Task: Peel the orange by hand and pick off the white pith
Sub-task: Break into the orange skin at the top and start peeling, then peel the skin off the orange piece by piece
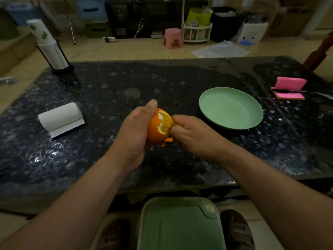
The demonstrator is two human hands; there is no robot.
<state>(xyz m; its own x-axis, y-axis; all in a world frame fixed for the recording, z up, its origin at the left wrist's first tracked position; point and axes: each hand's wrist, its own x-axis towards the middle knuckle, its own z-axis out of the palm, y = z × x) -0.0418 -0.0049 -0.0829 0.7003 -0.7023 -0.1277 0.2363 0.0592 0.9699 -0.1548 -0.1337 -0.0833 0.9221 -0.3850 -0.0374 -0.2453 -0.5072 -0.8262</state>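
The orange (pixel 155 129) is held above the dark worktop (pixel 108 87), left of the green plate (pixel 232 127). It is gripped in the left hand (pixel 133 130), with the thumb laid over its top. The rind at the edge of a bare patch is pinched by the curled right hand (pixel 194 135). Peeling is judged early, as most rind is on. Next, the torn strip must be pulled away and the fruit turned. No long axis can be told on so round a fruit; the bare patch faces up and right.
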